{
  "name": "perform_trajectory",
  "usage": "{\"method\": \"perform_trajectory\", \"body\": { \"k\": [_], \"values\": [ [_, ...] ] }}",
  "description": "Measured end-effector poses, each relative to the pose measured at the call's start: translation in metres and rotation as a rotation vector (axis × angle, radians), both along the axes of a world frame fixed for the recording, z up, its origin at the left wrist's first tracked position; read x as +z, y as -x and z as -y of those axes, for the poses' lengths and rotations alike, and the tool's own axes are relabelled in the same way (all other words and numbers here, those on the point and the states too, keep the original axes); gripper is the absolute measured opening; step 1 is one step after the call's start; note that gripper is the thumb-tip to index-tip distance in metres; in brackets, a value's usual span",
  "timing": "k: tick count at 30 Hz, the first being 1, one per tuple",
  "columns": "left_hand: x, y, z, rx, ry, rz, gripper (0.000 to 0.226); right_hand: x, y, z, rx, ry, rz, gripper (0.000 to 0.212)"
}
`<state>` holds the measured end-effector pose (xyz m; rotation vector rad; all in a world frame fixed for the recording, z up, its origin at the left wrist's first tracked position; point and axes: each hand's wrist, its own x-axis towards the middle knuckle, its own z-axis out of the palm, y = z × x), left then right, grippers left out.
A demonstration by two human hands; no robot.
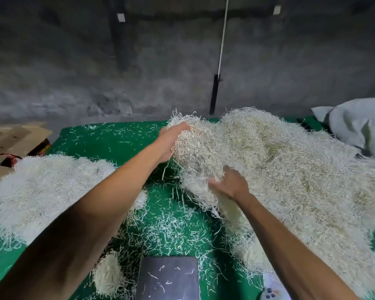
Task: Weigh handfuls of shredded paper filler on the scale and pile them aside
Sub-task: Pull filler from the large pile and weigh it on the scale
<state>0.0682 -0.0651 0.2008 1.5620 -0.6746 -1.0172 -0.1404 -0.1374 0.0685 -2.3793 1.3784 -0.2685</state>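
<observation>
While both hands dig into the big paper heap, the scale sits empty, nearer the body. Left hand cups a clump loosely; right hand has a curled grip on shreds.

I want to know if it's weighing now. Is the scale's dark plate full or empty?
Nearly empty. The scale plate carries only a few stray paper shreds; both hands are up in the big pile.

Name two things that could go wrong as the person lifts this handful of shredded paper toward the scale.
1. The clump held between the left hand and right hand is still tangled with the big heap, so extra strands may drag along.
2. Loose strands already lie on the scale; these may skew the reading.
</observation>
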Motion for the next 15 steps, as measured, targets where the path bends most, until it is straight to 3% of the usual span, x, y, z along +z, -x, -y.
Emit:
{"method": "perform_trajectory", "body": {
  "k": [3,6,11,13,15],
  "values": [
    [-0.004,0.009,0.002,-0.073,-0.037,0.02,0.101,0.032,-0.035,-0.015,0.056,0.126,0.348,0.08],
    [0.012,0.015,0.002,-0.178,0.013,-0.043,0.086,0.039,-0.055,-0.014,-0.02,-0.023,0.459,0.089],
    [0.029,-0.005,-0.001,-0.025,-0.018,0.028,0.074,0.013,-0.031,-0.007,0.049,0.067,0.209,0.058],
    [0.028,-0.019,-0.005,0.036,0.058,-0.123,0.056,-0.001,-0.016,0.0,0.029,0.108,0.137,0.054],
    [0.027,-0.039,-0.012,0.074,0.141,-0.286,0.054,-0.019,0.008,0.007,0.001,0.093,0.012,0.039]
  ]
}}
